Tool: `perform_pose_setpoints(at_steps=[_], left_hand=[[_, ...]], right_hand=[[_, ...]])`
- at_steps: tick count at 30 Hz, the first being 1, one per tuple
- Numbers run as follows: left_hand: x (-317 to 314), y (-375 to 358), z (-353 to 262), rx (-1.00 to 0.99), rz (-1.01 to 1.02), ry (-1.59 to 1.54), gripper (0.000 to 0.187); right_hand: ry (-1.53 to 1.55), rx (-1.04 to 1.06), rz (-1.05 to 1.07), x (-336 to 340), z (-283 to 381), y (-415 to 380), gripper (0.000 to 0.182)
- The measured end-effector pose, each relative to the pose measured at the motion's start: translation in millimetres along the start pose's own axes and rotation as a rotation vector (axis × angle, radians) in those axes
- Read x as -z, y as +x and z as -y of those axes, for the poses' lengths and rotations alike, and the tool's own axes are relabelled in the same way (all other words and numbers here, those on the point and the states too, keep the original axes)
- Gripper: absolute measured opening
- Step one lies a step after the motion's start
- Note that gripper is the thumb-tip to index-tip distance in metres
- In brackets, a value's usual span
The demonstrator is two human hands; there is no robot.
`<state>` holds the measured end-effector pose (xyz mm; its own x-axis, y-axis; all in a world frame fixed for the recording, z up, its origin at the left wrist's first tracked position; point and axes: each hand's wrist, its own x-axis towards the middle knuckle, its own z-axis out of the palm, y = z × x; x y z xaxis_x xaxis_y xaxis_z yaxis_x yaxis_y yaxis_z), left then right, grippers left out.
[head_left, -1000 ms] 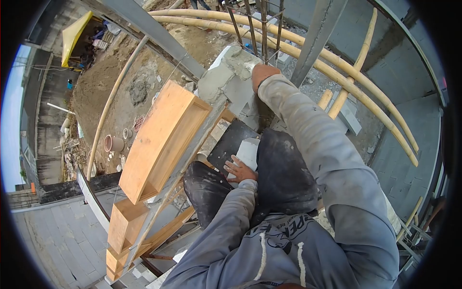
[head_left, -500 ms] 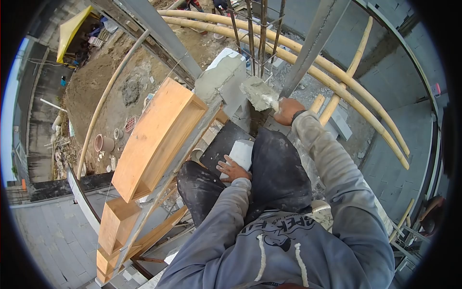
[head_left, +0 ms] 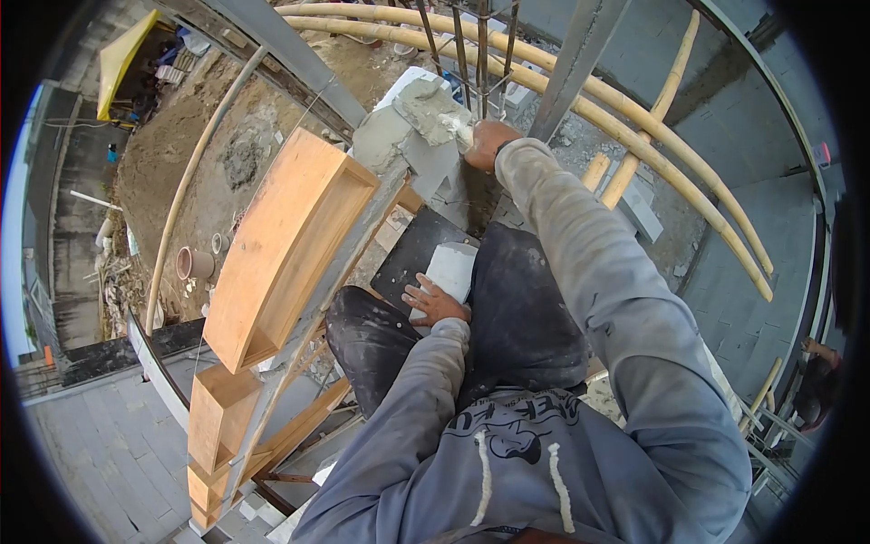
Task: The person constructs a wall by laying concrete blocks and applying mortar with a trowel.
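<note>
My right hand (head_left: 489,145) is closed round the handle of a trowel (head_left: 435,113), whose blade is covered in grey mortar. The blade is over the end of a block wall, beside wet mortar (head_left: 379,140) spread on its top. Between my knees is a pale block (head_left: 452,266), on or against a dark board (head_left: 410,243). My left hand (head_left: 437,301) lies on the block's near end with its fingers spread.
Wooden box-like frames (head_left: 276,245) line the wall at left, with a thin string beside them. Upright rebar (head_left: 482,54) and a grey post (head_left: 580,63) stand ahead. Bamboo poles (head_left: 634,150) cross at right. A person's arm (head_left: 820,354) shows at far right.
My right hand has moved left and forward with the trowel, bringing its blade from beside the wall end to the mortar on top. My left hand stays on the block.
</note>
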<state>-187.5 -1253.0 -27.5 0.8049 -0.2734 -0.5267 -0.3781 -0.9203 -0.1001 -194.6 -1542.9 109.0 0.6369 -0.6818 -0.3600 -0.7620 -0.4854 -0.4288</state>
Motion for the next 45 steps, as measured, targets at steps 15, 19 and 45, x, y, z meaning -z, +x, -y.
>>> perform_pose_setpoints(at_steps=[15,19,45], left_hand=[[3.5,-3.5,-0.1,0.010,0.005,-0.019,0.112],[-12.9,9.5,3.5,-0.005,-0.022,-0.044,0.129],[-59.8,31.8,17.4,-0.117,-0.194,-0.075,0.061]], right_hand=[[0.185,-0.078,-0.020,-37.2,-58.3,-120.8,0.050],[0.234,-0.050,-0.198,-24.5,-27.9,-122.5,0.046],[0.010,-0.006,-0.335,-160.1,-36.7,12.3,0.036]])
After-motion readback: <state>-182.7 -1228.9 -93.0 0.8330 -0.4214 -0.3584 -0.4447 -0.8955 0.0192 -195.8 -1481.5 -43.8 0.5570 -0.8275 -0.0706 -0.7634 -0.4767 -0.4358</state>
